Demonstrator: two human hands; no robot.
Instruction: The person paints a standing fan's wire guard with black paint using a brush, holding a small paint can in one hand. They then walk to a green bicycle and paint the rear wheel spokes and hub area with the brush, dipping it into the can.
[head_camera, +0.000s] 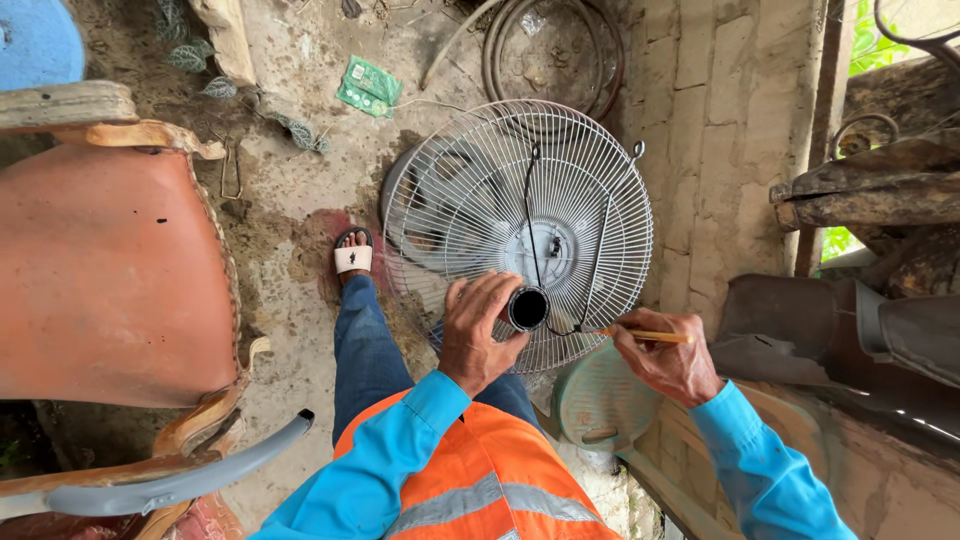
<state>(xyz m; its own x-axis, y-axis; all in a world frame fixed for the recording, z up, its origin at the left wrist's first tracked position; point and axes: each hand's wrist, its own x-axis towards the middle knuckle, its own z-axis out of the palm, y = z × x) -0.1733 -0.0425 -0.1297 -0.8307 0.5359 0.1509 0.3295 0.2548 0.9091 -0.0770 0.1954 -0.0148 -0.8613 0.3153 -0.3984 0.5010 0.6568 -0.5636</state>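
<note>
A round white wire fan guard (590, 200) stands tilted in front of me, with two thin black wire clips hanging over its face. My left hand (478, 330) grips a small black round can (528, 308) at the guard's lower edge. My right hand (665, 360) holds a thin yellow-handled brush (645, 336), its tip touching the guard's lower rim beside the can. Blue sleeves and an orange reflective vest cover my arms and chest.
An orange chair seat (110, 270) with a grey armrest fills the left. My sandalled foot (353, 255) rests on the dirt floor. A green plastic fan base (600, 400) lies under my right hand. Coiled hose (550, 50) and a brick wall (730, 120) lie behind; wood pieces at right.
</note>
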